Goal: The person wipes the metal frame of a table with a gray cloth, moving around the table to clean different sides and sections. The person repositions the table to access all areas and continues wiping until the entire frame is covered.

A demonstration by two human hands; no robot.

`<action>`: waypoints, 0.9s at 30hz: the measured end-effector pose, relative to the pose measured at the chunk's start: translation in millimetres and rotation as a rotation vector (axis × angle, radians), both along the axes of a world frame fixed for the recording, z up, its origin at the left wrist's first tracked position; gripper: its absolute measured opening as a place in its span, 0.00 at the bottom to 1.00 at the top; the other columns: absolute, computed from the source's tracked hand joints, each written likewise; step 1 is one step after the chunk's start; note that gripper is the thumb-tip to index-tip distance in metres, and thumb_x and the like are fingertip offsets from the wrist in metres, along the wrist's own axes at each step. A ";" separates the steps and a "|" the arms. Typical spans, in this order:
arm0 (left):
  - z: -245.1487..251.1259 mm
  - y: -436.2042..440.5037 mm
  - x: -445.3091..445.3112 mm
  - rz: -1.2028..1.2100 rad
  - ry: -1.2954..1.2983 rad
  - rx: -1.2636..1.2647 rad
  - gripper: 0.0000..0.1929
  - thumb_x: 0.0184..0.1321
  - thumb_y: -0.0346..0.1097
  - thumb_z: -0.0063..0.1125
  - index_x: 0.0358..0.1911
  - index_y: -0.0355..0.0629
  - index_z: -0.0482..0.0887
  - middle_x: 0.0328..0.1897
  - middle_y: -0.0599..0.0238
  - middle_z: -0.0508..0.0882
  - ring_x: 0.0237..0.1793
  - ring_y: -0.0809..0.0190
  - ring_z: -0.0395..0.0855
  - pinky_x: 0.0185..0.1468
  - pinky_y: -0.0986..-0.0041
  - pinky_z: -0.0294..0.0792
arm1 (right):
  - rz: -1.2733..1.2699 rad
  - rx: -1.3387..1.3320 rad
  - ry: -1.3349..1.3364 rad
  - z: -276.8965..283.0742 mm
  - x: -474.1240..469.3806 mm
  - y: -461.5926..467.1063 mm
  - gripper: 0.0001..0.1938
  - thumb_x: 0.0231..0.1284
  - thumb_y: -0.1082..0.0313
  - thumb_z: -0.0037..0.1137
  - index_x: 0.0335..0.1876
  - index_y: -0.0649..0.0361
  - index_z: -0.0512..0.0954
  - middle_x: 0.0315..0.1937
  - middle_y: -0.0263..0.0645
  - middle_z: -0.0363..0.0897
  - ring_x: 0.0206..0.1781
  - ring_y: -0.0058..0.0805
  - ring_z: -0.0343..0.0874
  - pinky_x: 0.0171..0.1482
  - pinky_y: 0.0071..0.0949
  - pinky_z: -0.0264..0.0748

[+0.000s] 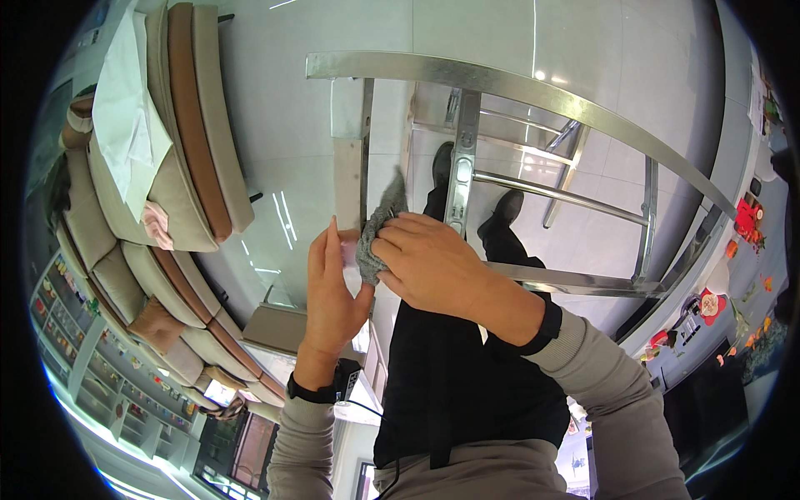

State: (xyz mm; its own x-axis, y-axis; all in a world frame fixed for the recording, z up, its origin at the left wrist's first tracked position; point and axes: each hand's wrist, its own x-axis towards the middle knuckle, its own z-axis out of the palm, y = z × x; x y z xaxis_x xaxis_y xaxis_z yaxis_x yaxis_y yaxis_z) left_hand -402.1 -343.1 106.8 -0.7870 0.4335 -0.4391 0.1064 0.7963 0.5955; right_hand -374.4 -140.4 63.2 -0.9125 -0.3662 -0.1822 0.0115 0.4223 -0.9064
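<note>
My right hand (431, 262) is closed around a crumpled grey cloth (380, 234), pressed near the left corner of a shiny metal frame (459, 72). One end of the cloth sticks up past my fingers. My left hand (331, 287) is beside it at the frame's left bar (348, 169). Its fingers point away from me, fairly straight, and its thumb reaches towards the cloth. Where my left hand meets the bar is hidden, so its grip is unclear. The frame has a hinged middle piece (461, 178) and a round rung (562, 197).
A beige and brown sofa (206, 125) bearing a white cloth (134, 112) and a pink cloth (157, 224) stands to the left. My feet (509, 206) are beneath the frame on glossy floor tiles (294, 119). Red ornaments (747, 219) line a cabinet at right.
</note>
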 end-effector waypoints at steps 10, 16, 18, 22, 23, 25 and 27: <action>-7.7 -4.6 5.6 0.029 0.015 0.014 0.47 0.53 0.20 0.65 0.79 0.35 0.56 0.66 0.47 0.72 0.55 0.47 0.77 0.57 0.64 0.73 | 0.164 0.103 0.042 4.4 -2.2 8.0 0.11 0.53 0.68 0.64 0.41 0.61 0.78 0.36 0.39 0.80 0.49 0.39 0.81 0.74 0.40 0.68; -4.6 -3.6 6.2 0.039 -0.017 0.017 0.44 0.57 0.20 0.63 0.79 0.35 0.56 0.65 0.44 0.73 0.59 0.42 0.76 0.62 0.61 0.72 | 0.174 0.154 0.136 9.2 19.6 29.3 0.14 0.50 0.73 0.65 0.45 0.61 0.78 0.42 0.42 0.82 0.56 0.47 0.81 0.68 0.39 0.75; -4.8 -3.1 7.3 0.050 -0.006 0.022 0.44 0.57 0.20 0.64 0.79 0.35 0.56 0.65 0.44 0.74 0.59 0.42 0.77 0.62 0.61 0.72 | 0.212 0.120 0.076 23.3 34.2 60.1 0.14 0.49 0.75 0.64 0.43 0.59 0.78 0.39 0.38 0.82 0.52 0.43 0.83 0.68 0.39 0.75; -5.1 -3.5 9.5 0.098 -0.046 0.017 0.44 0.58 0.21 0.64 0.79 0.36 0.57 0.64 0.45 0.74 0.59 0.42 0.77 0.62 0.61 0.72 | -0.019 -0.119 -0.020 56.9 38.0 83.1 0.14 0.44 0.77 0.63 0.39 0.57 0.79 0.42 0.34 0.83 0.55 0.39 0.82 0.68 0.43 0.76; -5.2 -3.5 9.5 0.107 -0.058 0.036 0.43 0.58 0.21 0.64 0.79 0.36 0.57 0.64 0.45 0.74 0.59 0.42 0.77 0.61 0.61 0.72 | -0.026 -0.123 -0.015 62.1 35.4 84.3 0.13 0.43 0.77 0.63 0.38 0.57 0.79 0.43 0.34 0.83 0.56 0.39 0.82 0.69 0.45 0.74; -5.2 -2.9 8.9 0.081 -0.032 0.020 0.44 0.58 0.21 0.64 0.79 0.37 0.57 0.64 0.45 0.74 0.59 0.43 0.78 0.60 0.61 0.73 | -0.075 -0.148 0.053 69.4 29.9 81.2 0.12 0.41 0.76 0.62 0.36 0.57 0.79 0.46 0.33 0.83 0.59 0.40 0.81 0.71 0.49 0.71; -4.4 -1.7 8.4 0.083 -0.021 0.018 0.44 0.58 0.21 0.64 0.79 0.37 0.57 0.64 0.46 0.75 0.58 0.44 0.78 0.59 0.62 0.74 | -0.093 -0.205 0.031 70.9 27.1 72.4 0.11 0.39 0.76 0.62 0.34 0.57 0.80 0.52 0.39 0.82 0.64 0.45 0.79 0.73 0.55 0.66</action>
